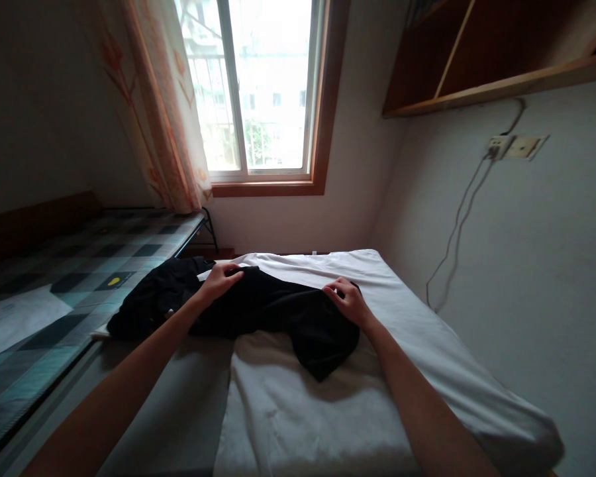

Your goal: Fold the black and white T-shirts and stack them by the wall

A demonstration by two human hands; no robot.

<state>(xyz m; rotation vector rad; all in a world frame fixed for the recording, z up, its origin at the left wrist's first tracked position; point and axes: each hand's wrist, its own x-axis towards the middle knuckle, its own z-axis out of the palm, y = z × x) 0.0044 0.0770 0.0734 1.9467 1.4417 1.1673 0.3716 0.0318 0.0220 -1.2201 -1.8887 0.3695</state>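
Observation:
A black garment (273,306) lies across the white sheet in the middle of the head view; its exact kind is hard to make out. My left hand (221,281) pinches its far edge, left of centre. Over at the right end, my right hand (346,298) has its fingers closed on the same cloth near the upper corner. One flap of the garment hangs toward me below my right hand. To the left, a bunched heap of black cloth (149,298) lies beside my left forearm, and I cannot tell whether it joins the garment.
The white sheet (427,358) covers a bed or table against the right wall. On the left stands a bed with a checked cover (144,232), a paper sheet (20,318) on it. Beyond are a curtain (163,132) and a window (273,86). A shelf (477,93) and a cord (457,225) are at right.

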